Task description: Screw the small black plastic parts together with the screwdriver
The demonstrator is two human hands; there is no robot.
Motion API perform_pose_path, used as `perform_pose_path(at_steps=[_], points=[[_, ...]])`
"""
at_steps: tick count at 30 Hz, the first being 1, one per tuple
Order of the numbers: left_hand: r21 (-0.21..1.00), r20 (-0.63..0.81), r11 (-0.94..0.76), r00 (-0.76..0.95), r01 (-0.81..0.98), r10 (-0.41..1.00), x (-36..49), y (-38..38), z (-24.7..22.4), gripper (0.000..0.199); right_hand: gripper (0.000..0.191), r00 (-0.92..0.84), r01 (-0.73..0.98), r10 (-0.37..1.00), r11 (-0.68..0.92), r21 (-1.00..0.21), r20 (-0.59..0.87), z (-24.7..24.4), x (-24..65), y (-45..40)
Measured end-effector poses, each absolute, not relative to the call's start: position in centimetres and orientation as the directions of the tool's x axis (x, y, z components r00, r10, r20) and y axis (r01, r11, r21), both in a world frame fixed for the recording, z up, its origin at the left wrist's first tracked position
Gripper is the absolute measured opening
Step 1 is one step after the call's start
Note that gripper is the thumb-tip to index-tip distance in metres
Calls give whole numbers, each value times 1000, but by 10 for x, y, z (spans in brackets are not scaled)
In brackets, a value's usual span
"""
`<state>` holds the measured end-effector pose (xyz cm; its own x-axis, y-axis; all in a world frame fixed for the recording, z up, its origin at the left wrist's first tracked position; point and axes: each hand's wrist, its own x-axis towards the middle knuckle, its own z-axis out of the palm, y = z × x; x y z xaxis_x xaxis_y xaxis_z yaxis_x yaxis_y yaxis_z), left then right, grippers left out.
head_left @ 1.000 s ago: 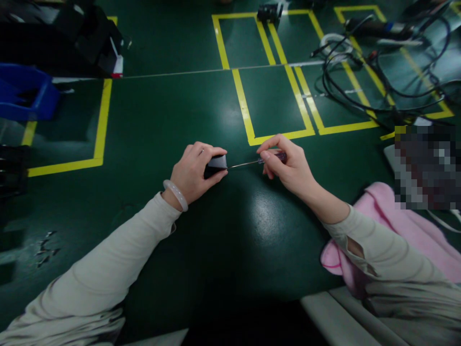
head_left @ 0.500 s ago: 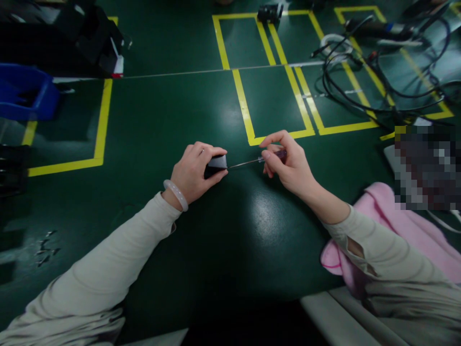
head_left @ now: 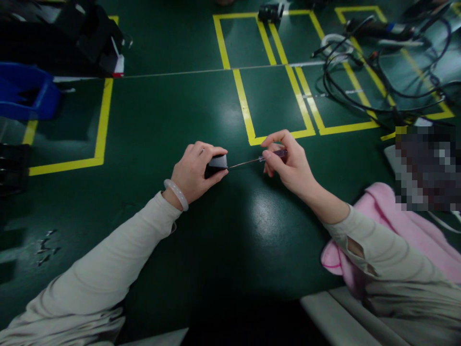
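Screwdriver (head_left: 261, 158) pinched in R hand (head_left: 291, 162), tip at edge of blk block (head_left: 218, 163); L hand (head_left: 191, 170) pinching it; tabletop (head_left: 223, 230) around.

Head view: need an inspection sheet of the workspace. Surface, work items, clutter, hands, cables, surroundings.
Surface: green tabletop, marked out with yellow tape; glossy reflections.
Work items: dark block with a grey face; screwdriver, its tip at the block's end facing the right hand; exact contact point can't be told.
Clutter: small metal pieces loose at left; pink cloth by the right forearm.
Hands: left hand grips the block; right hand holds the screwdriver by its handle.
Cables: black cables looped at upper right, apart from both hands.
Surroundings: blue bin at left; dark equipment behind it.
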<state>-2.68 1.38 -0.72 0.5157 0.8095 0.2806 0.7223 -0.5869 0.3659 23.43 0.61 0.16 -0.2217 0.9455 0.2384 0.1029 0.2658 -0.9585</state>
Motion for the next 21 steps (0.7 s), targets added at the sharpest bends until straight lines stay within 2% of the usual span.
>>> perform_pose_path(at_steps=[4, 12, 21], points=[[376, 268, -584, 519, 719, 811, -27, 14, -7, 38, 24, -242, 110, 947, 241, -964, 209, 1, 234, 6], [434, 215, -590, 558, 681, 802, -28, 16, -10, 42, 20, -171, 146, 944, 306, -941, 281, 3, 236, 5], [526, 192, -612, 619, 591, 762, -31, 19, -9, 49, 19, -163, 351, 895, 445, -824, 414, 7, 236, 4]])
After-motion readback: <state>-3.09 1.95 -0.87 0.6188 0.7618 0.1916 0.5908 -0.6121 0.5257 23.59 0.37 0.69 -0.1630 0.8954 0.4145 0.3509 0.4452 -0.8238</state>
